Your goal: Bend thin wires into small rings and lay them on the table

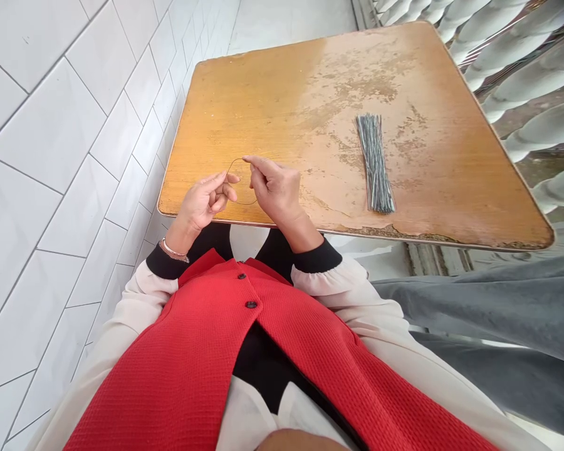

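A thin wire, bent into a rough loop, spans the gap between my two hands above the near left part of the table. My left hand pinches the loop's left side between thumb and fingers, and a bracelet circles that wrist. On the right side, my right hand grips the wire with its thumb and index finger, the other fingers curled in. Part of the loop is hidden behind the fingers. Farther right on the tabletop lies a bundle of grey metal wires, well apart from both hands.
The worn wooden table has peeling patches and a chipped near edge. A white tiled wall runs close along the left. White balusters line the right side. Grey trouser legs of another person show at the lower right.
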Demonstrator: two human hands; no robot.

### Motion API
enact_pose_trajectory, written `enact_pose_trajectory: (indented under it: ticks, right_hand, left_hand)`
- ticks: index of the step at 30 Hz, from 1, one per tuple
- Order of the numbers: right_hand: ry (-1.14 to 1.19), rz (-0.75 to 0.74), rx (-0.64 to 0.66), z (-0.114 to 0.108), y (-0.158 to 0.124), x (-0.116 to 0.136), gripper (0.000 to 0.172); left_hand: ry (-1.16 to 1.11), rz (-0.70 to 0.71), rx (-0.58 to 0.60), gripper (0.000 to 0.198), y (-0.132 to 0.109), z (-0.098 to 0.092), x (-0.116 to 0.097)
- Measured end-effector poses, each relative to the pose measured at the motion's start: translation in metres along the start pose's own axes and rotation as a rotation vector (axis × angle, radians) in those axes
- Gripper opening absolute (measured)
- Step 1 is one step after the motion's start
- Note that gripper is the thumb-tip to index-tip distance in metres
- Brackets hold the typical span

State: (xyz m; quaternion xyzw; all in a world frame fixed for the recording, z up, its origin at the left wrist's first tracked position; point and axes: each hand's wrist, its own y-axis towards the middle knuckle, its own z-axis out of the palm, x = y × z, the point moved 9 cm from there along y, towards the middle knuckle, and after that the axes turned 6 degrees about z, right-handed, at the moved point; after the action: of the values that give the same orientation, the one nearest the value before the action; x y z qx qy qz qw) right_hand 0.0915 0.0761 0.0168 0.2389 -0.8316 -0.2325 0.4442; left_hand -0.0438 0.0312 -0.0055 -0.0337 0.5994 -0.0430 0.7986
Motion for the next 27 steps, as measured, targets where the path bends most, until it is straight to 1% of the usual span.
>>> enact_pose_trajectory:
  ticks: [3, 5, 7, 10, 13, 16, 19, 21, 24, 27]
  right_hand:
    - [-0.007, 0.038, -0.039, -0.002, 0.001, -0.004, 0.039]
    - [0.005, 0.08, -0.065, -0.004, 0.001, -0.008, 0.041]
    - [0.02, 0.118, -0.073, -0.006, 0.001, -0.013, 0.041]
    - [0.031, 0.15, -0.063, -0.005, 0.0, -0.016, 0.04]
    - [0.047, 0.176, -0.076, -0.007, -0.001, -0.016, 0.039]
    - [0.068, 0.189, -0.066, -0.006, -0.001, -0.017, 0.039]
    - [0.059, 0.172, -0.047, -0.004, -0.002, -0.016, 0.04]
    - [0.017, 0.133, -0.053, -0.004, -0.002, -0.014, 0.04]
    - [-0.062, 0.074, -0.051, -0.003, -0.003, -0.009, 0.039]
    - [-0.11, 0.039, -0.019, -0.001, -0.003, -0.002, 0.039]
  left_hand:
    - [0.011, -0.004, 0.021, 0.035, -0.003, 0.003, 0.002]
    - [0.032, 0.003, 0.052, 0.034, -0.005, 0.007, 0.003]
    - [0.052, 0.02, 0.059, 0.034, -0.007, 0.008, 0.003]
    - [0.044, 0.114, -0.019, 0.034, -0.006, 0.001, -0.005]
    - [0.044, 0.222, -0.092, 0.024, -0.006, -0.005, -0.014]
    - [0.082, 0.247, -0.159, 0.017, -0.006, -0.009, -0.015]
    - [0.159, 0.234, -0.219, 0.021, -0.004, -0.014, -0.013]
    - [0.215, 0.214, -0.188, 0.024, -0.001, -0.013, -0.012]
    - [0.294, 0.204, -0.099, 0.021, 0.003, -0.006, -0.015]
    - [0.395, 0.214, -0.073, 0.02, 0.004, -0.002, -0.02]
